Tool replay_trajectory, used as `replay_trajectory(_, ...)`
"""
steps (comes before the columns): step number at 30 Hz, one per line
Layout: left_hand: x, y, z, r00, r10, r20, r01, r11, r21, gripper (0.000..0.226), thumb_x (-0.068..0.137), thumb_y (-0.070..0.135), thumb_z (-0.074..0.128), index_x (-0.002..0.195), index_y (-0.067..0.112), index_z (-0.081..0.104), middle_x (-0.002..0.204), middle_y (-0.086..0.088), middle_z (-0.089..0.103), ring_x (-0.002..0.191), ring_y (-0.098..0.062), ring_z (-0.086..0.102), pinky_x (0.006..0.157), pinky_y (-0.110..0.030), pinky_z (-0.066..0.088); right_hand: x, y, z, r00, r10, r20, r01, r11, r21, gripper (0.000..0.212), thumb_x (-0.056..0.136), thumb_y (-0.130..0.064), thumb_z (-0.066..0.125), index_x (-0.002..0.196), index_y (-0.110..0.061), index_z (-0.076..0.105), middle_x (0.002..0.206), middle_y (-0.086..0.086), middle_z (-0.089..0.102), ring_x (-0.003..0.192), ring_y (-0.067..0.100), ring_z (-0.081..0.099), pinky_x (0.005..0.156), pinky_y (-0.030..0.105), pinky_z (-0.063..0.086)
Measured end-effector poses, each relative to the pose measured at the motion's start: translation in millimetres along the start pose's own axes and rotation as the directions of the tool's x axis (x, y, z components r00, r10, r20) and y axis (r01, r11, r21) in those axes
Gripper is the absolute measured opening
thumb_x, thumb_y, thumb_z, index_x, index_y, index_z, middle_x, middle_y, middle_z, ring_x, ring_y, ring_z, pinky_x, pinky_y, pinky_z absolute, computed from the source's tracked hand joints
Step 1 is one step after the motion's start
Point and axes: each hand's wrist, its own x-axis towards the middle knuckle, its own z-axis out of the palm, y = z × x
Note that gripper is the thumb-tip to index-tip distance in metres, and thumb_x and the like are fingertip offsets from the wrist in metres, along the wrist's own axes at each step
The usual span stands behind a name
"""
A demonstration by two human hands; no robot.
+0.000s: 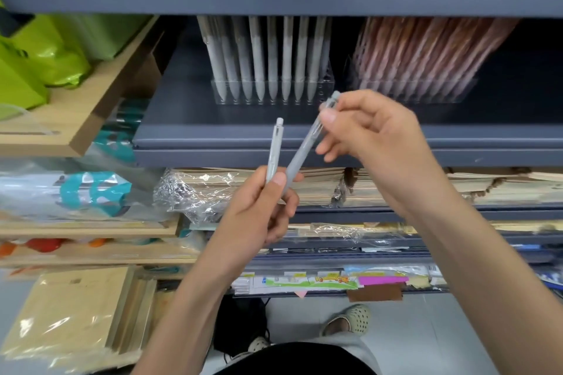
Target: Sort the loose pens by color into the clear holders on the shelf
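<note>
Dark lap (pixel 292 359) lowest. Left hand (pixel 262 210) grips lower ends of two grey pens: upright pen (pixel 275 149), tilted pen (pixel 306 148). Right hand (pixel 368 137) pinches tilted pen's top, thumb against fingers. Both pens in air before shelf (pixel 213 137). Behind on shelf: grey-pen holder (pixel 326 88), pens standing tip-down in row; pink-pen holder (pixel 457 91) beside it, to right.

Your bare forearms rise from below and draw together. Your left hand (pixel 262 207) sits lower, its thumb clamped across the upright pen (pixel 275 149) and the foot of the slanted pen (pixel 304 146). Your right hand (pixel 371 137), higher up, pinches the slanted pen's top, its other fingers loosely curled.
</note>
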Motion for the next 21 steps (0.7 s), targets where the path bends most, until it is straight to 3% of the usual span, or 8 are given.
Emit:
replay_trajectory(3,3.4,1.3,3.3,1.0,0.009,0.002,-0.009,1.0,0.016,0.023,0.108,0.027,0.039,0.106,0.018,0.061,0.072,0.0,0.055,0.04,-0.01,0.032,0.039,-0.016,0.026,-1.8,-1.7,-1.1,0.994,0.02,0.104,-0.016,0.999,-0.04,0.013,0.089,-0.007,0.066,0.101,-0.004,0.067,0.086,0.016,0.073,0.07,0.02,0.069,0.067,0.028,0.058)
replay_trajectory(6,6.9,3.5,2.9,0.999,0.008,-0.041,-0.007,1.0,0.031,0.026,0.107,0.03,0.04,0.11,0.025,0.065,0.069,0.002,0.053,0.042,-0.01,0.03,0.039,-0.019,0.025,10.3,-12.3,-10.9,0.995,-0.061,-0.075,0.057,0.997,-0.058,0.007,0.09,-0.008,0.065,0.096,-0.008,0.068,0.082,0.012,0.074,0.07,0.019,0.071,0.069,0.028,0.059)
replay_trajectory(9,8.9,2.6,-0.4,0.996,-0.001,-0.086,0.002,1.0,0.006,0.027,0.107,0.034,0.039,0.104,0.021,0.062,0.065,0.003,0.044,0.043,-0.011,0.026,0.04,-0.02,0.022,26.5,-22.9,-25.2,0.927,-0.216,-0.308,0.155,0.965,-0.211,0.008,0.092,-0.014,0.064,0.097,-0.009,0.068,0.083,0.001,0.075,0.074,0.014,0.073,0.071,0.026,0.059)
replay_trajectory(12,10.2,1.0,-2.7,0.996,-0.014,-0.092,0.01,0.999,-0.04,0.027,0.101,0.039,0.04,0.097,0.014,0.05,0.065,0.003,0.046,0.041,-0.011,0.025,0.039,-0.019,0.022,40.2,-24.7,-32.4,0.858,-0.334,-0.39,0.167,0.9,-0.403,0.012,0.091,-0.026,0.065,0.09,-0.016,0.071,0.078,-0.015,0.073,0.078,0.001,0.07,0.079,0.027,0.057)
replay_trajectory(15,11.0,0.6,-2.5,0.997,-0.013,-0.07,0.011,0.999,-0.036,0.027,0.096,0.038,0.042,0.093,0.011,0.045,0.065,0.003,0.047,0.04,-0.01,0.025,0.039,-0.018,0.023,52.0,-22.1,-29.8,0.848,-0.38,-0.37,0.188,0.868,-0.459,0.013,0.091,-0.028,0.063,0.079,-0.029,0.066,0.066,-0.028,0.066,0.072,-0.007,0.066,0.078,0.019,0.053)
replay_trajectory(18,12.6,0.0,-3.3,0.996,-0.014,-0.084,0.011,0.999,-0.03,0.029,0.095,0.039,0.045,0.097,0.011,0.048,0.065,0.004,0.047,0.041,-0.01,0.027,0.039,-0.019,0.025,66.4,-14.0,-26.6,0.882,-0.35,-0.315,0.163,0.855,-0.492,0.013,0.093,-0.033,0.06,0.09,-0.023,0.068,0.083,-0.016,0.071,0.083,0.006,0.069,0.085,0.032,0.054)
replay_trajectory(21,12.1,-0.7,-3.7,0.995,-0.002,-0.097,0.0,1.0,-0.02,0.025,0.095,0.039,0.047,0.095,0.015,0.055,0.064,0.004,0.046,0.042,-0.011,0.026,0.039,-0.02,0.024,83.7,-8.0,-25.4,0.908,-0.32,-0.271,0.127,0.825,-0.55,0.023,0.094,-0.032,0.058,0.094,-0.012,0.068,0.086,-0.001,0.072,0.083,0.016,0.069,0.085,0.04,0.054)
